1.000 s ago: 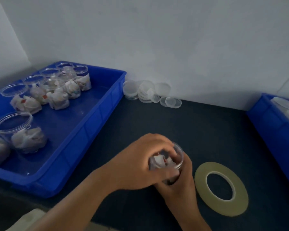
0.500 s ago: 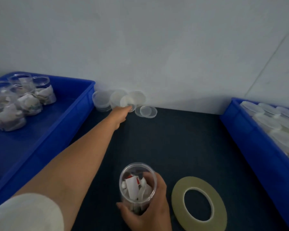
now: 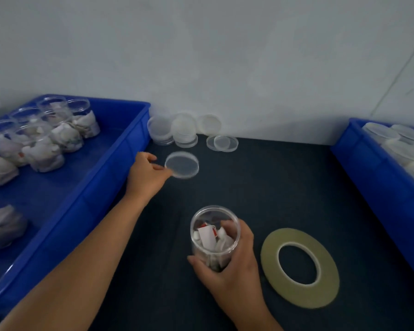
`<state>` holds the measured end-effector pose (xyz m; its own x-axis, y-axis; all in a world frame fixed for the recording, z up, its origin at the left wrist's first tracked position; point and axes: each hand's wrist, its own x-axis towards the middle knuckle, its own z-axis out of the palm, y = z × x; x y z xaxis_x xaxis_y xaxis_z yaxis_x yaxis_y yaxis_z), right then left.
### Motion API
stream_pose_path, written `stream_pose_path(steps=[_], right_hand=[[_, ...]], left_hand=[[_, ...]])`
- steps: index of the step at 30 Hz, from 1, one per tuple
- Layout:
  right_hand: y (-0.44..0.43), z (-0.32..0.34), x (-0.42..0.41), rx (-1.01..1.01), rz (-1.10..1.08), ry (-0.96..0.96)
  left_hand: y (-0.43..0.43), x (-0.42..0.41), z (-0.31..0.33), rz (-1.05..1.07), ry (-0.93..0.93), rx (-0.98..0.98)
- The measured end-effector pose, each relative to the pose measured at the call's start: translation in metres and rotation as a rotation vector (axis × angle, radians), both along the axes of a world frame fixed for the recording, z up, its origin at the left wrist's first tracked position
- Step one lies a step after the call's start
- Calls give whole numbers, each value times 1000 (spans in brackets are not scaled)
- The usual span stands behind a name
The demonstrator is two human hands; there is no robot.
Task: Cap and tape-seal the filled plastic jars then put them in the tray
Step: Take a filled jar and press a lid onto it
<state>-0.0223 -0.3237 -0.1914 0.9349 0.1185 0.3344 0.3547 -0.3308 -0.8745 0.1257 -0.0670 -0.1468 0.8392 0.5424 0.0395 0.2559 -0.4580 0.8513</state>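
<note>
One packet-filled jar (image 3: 214, 237) is clasped by the right grip (image 3: 234, 266); left grip (image 3: 146, 174) pinches a lid (image 3: 182, 164).

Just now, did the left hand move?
Yes. The left hand was at the lid stacks; now it has pulled back from them toward the jar, pinching a lid.

Clear filled jar (image 3: 214, 237) upright, uncapped; lid (image 3: 182, 164) apart, airborne.
</note>
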Motion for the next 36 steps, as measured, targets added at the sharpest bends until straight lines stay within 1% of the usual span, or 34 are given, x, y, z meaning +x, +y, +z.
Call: stream_pose_path(steps=[1,2,4,7,10,13,14,16,19,23,25,28,30,33,36], right_hand=[[1,2,-1,5,-2,-1],[1,5,-1,10,-1,0],[1,8,-2,14,-1,-8],[1,9,-5,2,15,-15],[1,8,-7,-22,44,-26],[1,8,-7,-4,53,-21],[1,8,-7,7,61,-19],[1,8,-8,43,75,-21],[1,6,-8,66,69,-27],[0,6,-8,61,69,-49],[1,9,-9,47,73,-70],[1,15,-11,34,85,-101],[1,16,-11,47,91,-106],[-1,14,-9,75,107,-68],[-1,13,-9,79,151,-11]], left_hand=[[1,-15,-2,-73,36,-59],[1,-31,-3,-129,63,-70],[-6,-63,-1,-171,67,-27],[-27,-106,9,-181,-31,34],[-51,-144,21,-307,-221,155],[-66,-175,32,-489,-306,390],[-67,-182,35,-543,-283,455],[-66,-192,42,-645,-187,524],[-66,-201,52,-741,-76,545],[-85,-190,75,-668,-30,554],[-97,-178,83,-672,11,590],[-106,-163,86,-755,112,765],[-110,-159,90,-772,183,853],[-121,-157,92,-749,264,932],[-134,-157,93,-675,360,1032]])
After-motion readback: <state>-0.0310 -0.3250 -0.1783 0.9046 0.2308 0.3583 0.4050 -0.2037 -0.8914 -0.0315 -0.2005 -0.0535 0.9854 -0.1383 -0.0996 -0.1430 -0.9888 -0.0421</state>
